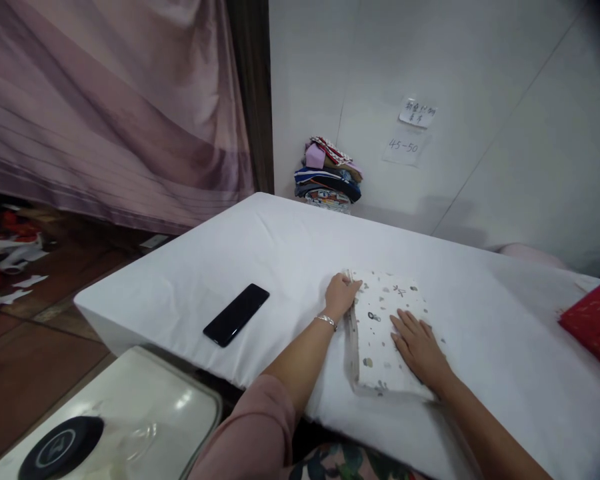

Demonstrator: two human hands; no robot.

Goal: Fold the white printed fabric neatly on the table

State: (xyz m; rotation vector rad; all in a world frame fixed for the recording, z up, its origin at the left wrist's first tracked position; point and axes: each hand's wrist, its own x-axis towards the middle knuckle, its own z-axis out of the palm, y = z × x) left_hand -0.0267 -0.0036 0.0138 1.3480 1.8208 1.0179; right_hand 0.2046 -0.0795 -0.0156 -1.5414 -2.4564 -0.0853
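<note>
A folded white cloth (380, 347) with small grey and beige prints lies on the white-covered table. At its upper left corner is my left hand (343, 295), a bracelet on the wrist, its fingers closed on the cloth's edge. My right hand (420, 347) rests flat on the right part of the cloth, fingers spread. To the left of the cloth lies a black phone (237, 315).
The white table (290, 240) reaches a wall with two paper notes (410, 130). Behind its far edge stands a stack of folded fabrics (329, 177). Red cloth (595, 320) lies at the right. A pale surface with a black round object (61, 448) is at lower left.
</note>
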